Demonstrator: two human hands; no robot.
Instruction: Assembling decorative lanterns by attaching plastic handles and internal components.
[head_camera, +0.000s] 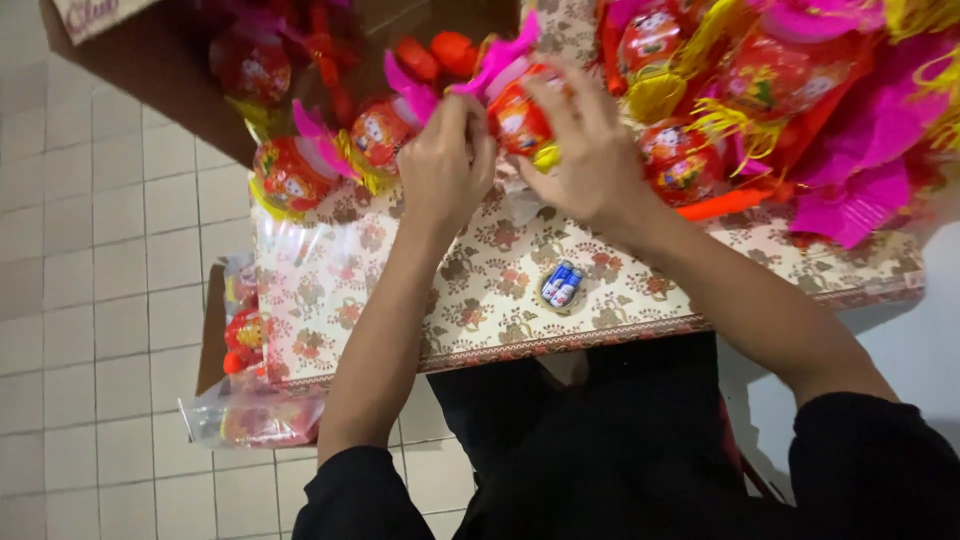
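Both hands, left hand and right hand, grip red lantern, pink fringe pointing up-left.

Site: I read small packing workshop | cues: lanterns heaped on clothed table | carton | tiled floor

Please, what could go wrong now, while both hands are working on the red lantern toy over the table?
The left hand and right hand pinch one red lantern toy by its thin pink paper fringe, which might tear. The small batteries lie loose on the patterned table near its front edge, so a forearm could knock them off. The plastic-wrapped packs lie on the floor, where they could be stepped on.
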